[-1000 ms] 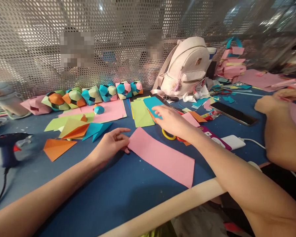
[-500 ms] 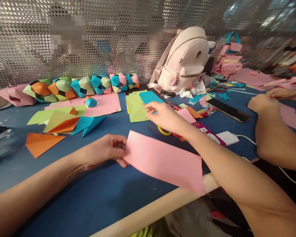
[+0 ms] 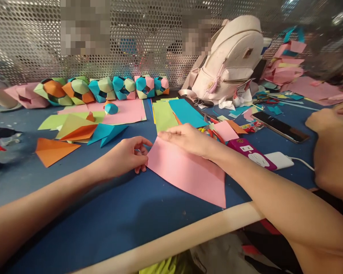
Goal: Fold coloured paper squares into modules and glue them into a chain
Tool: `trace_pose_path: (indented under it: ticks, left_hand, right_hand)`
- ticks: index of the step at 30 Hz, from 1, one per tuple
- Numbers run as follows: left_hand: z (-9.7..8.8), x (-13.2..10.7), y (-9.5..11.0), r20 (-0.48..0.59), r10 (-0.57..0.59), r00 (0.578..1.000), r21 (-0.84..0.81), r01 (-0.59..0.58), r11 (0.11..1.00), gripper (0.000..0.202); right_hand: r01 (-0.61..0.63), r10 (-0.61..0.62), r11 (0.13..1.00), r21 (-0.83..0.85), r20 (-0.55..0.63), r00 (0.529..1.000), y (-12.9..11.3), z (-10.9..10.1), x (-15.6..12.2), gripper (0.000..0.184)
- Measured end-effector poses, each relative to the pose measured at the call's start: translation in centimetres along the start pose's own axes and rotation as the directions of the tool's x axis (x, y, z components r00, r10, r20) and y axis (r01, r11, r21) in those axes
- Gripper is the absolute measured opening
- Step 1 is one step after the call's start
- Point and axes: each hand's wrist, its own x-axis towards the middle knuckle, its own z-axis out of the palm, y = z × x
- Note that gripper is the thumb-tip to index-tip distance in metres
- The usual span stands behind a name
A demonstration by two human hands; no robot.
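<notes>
A pink sheet of paper (image 3: 188, 171) lies at a slant on the blue table in front of me, its lower right corner close to the front edge. My left hand (image 3: 128, 155) is at the sheet's left end, fingers curled and thumb against the paper's edge. Over the upper left corner and top edge rests my right hand (image 3: 185, 140), its fingers stretched out flat on the paper. Just beyond it are a blue sheet (image 3: 188, 112) and light green sheets (image 3: 163, 114). Red and yellow scissor handles (image 3: 214, 134) show partly behind my right wrist.
Folded paper balls (image 3: 103, 89) line the perforated metal wall. Folded orange (image 3: 55, 151) and blue pieces (image 3: 108, 134) lie left. A white backpack (image 3: 231, 64), phone (image 3: 280, 126), purple box (image 3: 250, 153) and white charger (image 3: 278, 160) stand right, near another person's arm (image 3: 331, 148).
The pink sheet has come down from a raised, tilted position onto the table. My right hand has moved from above onto its top edge. The camera view has shifted slightly.
</notes>
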Motion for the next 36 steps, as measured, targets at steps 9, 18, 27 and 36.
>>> trace_pose_path:
  ticks: [9,18,27,36]
  left_hand:
    - [-1.3,-2.3,-1.3,-0.134,0.335,0.933,0.526,-0.220,0.822,0.021]
    - [-0.2,-5.2,-3.1,0.206,0.556,0.805,0.738,-0.501,0.452,0.036]
    - [-0.4,-5.2,-3.7,0.226,0.579,0.783,0.772,-0.506,0.384,0.036]
    - [-0.5,-5.0,-3.5,0.195,0.568,0.799,0.754,-0.492,0.434,0.028]
  right_hand:
    - [0.015,-0.008,0.985,-0.171,0.043,0.999,0.4,1.7,0.0,0.010]
    - [0.018,-0.016,0.962,-0.273,0.013,1.000,-0.1,2.3,-0.7,0.012]
    - [0.076,-0.092,0.987,-0.138,-0.115,0.989,0.5,3.3,-0.9,0.004]
    - [0.520,-0.563,0.722,-0.457,0.048,0.825,2.0,2.8,-2.5,0.020]
